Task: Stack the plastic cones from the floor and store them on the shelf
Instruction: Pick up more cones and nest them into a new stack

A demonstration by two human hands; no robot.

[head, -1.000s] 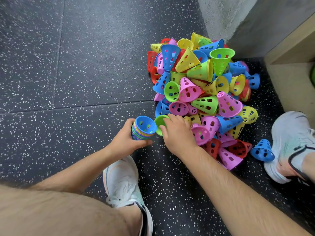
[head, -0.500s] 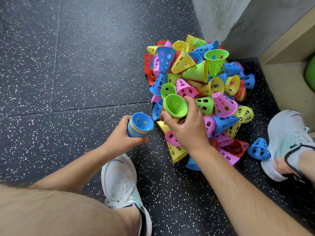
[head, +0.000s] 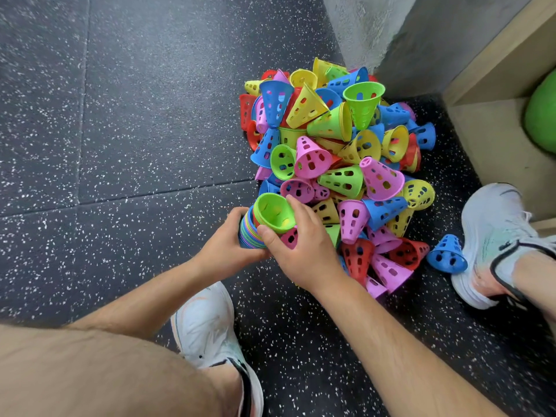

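A big pile of perforated plastic cones (head: 337, 152) in yellow, blue, pink, green and red lies on the dark speckled floor. My left hand (head: 225, 248) grips a stack of nested cones (head: 248, 236), its coloured rims showing between my fingers. My right hand (head: 304, 248) holds a green cone (head: 273, 213) by its rim, open end up, right on top of that stack. A lone blue cone (head: 446, 255) sits apart at the right. The wooden shelf (head: 493, 85) stands at the right edge.
My two white shoes (head: 207, 329) (head: 493, 242) flank the pile on the black rubber floor (head: 120, 115). A grey concrete wall corner (head: 376, 31) rises behind the cones. A green ball (head: 541, 118) sits inside the shelf.
My right hand lifted a green cone out of the pile and brought it left and down onto the stack in my left hand. The stack's blue top is now covered.
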